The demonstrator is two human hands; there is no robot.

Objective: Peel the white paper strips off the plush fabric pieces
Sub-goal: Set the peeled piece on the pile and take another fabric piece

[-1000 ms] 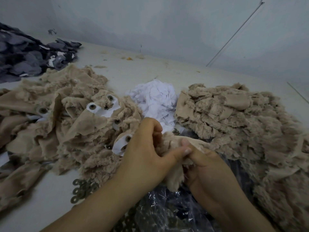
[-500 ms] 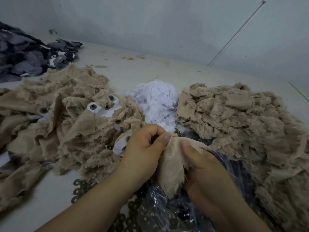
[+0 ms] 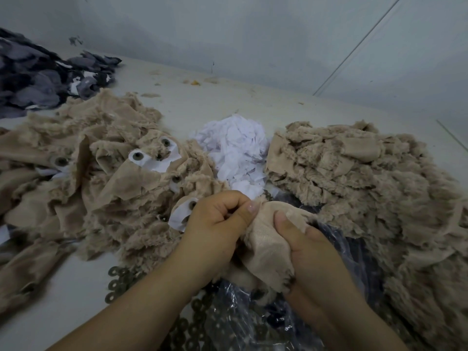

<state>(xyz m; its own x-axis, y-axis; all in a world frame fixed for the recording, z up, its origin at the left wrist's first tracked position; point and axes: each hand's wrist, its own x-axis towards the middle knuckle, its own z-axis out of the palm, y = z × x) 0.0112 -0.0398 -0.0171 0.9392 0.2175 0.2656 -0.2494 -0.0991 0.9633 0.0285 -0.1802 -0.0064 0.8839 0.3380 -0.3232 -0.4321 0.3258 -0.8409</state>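
The beige plush piece point(image 3: 268, 239) is held up between both hands, smooth backing side facing the viewer, just in front of the heap of crumpled white paper point(image 3: 235, 150). The left hand point(image 3: 217, 224) is curled tight, its thumb and fingers pinching the piece's upper left edge; the right hand point(image 3: 309, 252) grips the other side, thumb laid across the backing and fingers wrapped behind it. Whether any paper strip remains on this piece cannot be told. To the left of the paper heap lies a pile of unpeeled plush pieces point(image 3: 101, 188), several showing white strips point(image 3: 157, 160) with round dark eyelets. To the right of the paper heap sits a second plush pile point(image 3: 367, 188), furry sides mostly up, no white showing. Nearer than the paper heap, under the hands, a crinkled clear plastic bag point(image 3: 243, 323) spreads over something dark, with a scatter of metal ring washers point(image 3: 119, 282) beside it. Far left of the paper heap, against the wall, lies a heap of grey fabric scraps point(image 3: 38, 79). All of it rests on a pale tabletop point(image 3: 228, 102).
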